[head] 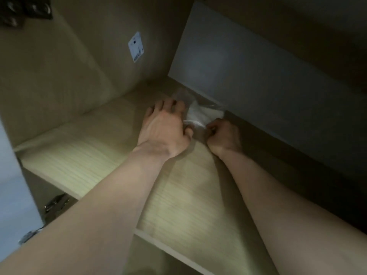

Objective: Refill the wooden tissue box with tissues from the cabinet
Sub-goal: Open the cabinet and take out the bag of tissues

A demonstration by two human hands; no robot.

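Both my arms reach deep into a dim cabinet. At the back of the light wooden shelf (99,165) lies a white tissue pack (198,115) in clear plastic wrap, close to the rear corner. My left hand (166,128) rests on the pack's left side, fingers spread over the wrapper and thumb against its near edge. My right hand (224,135) is a closed fist pinching the wrapper at the pack's near right edge. The wooden tissue box is not in view.
A pale grey panel (248,66) leans along the cabinet's right rear. The beige left wall carries a white label (136,46). Metal hinges (56,205) sit at the lower left by the open door (12,185). A lower shelf edge shows below.
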